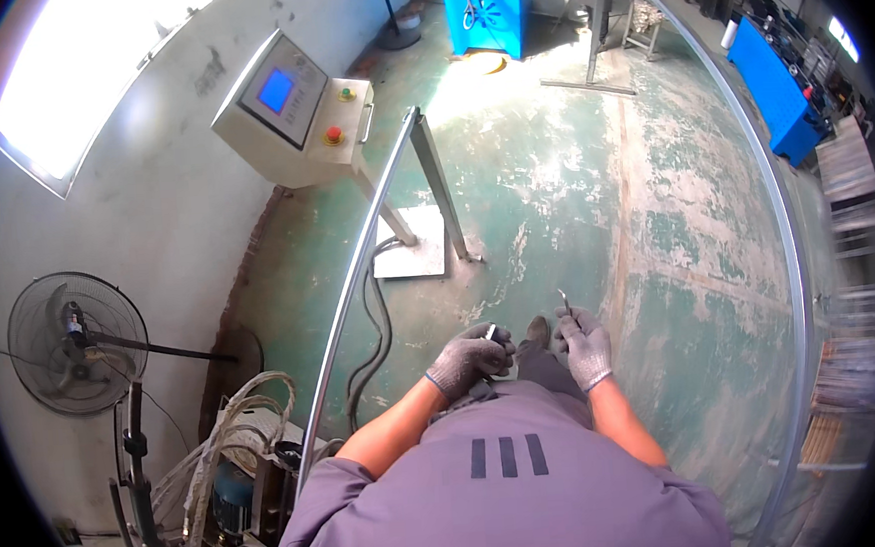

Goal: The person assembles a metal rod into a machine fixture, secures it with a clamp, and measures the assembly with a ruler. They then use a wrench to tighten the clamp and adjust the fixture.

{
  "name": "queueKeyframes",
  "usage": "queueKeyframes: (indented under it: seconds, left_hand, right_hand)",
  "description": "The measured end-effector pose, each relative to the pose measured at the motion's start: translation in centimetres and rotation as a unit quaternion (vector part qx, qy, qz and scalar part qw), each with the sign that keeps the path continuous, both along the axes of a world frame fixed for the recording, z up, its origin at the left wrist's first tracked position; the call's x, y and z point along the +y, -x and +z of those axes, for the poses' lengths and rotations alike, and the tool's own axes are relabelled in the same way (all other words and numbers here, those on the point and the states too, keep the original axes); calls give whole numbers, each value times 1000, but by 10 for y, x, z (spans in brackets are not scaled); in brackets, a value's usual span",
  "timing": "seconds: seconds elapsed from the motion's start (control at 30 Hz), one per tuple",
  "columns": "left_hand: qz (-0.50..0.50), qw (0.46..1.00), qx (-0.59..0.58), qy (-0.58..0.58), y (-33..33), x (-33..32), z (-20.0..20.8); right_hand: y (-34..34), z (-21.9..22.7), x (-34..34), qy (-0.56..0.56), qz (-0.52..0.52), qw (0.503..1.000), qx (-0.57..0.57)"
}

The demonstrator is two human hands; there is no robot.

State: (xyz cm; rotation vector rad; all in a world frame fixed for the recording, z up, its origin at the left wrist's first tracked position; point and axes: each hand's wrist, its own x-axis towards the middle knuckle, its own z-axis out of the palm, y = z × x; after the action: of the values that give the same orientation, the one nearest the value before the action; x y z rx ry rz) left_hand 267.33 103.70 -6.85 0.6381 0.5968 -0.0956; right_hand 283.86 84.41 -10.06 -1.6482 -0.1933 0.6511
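Both of my hands wear grey work gloves and are held in front of my waist. My left hand point(472, 360) is closed around a small dark object with a pale top point(495, 334); its kind I cannot make out. To its right, my right hand point(584, 347) pinches a thin, bent metal piece point(563, 302), whose hooked tip points up and away from me. The two hands are apart, with my dark trousers and one shoe point(538, 329) showing between them.
A control console point(292, 107) with a blue screen and a red button stands ahead left. Metal rails run along my left point(361, 248) and right point(782, 212). Dark hoses point(384, 317) lie by the console's base. A fan point(78, 343) and hydraulic machinery point(235, 486) are at left, blue benches point(483, 18) farther off.
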Motion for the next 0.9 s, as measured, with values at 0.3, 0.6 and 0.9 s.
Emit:
queueKeyframes:
  seconds: [0.3, 0.6, 0.9]
  left_hand:
    - [23, 999, 14, -21, -208, 88, 25]
    - [72, 995, -23, -57, -375, 231, -49]
    - [234, 963, 37, -126, -478, 415, -30]
  right_hand:
    - [-213, 37, 151, 49, 201, 975, -79]
    - [-379, 53, 325, 191, 381, 884, -193]
    - [-538, 42, 503, 121, 353, 913, -164]
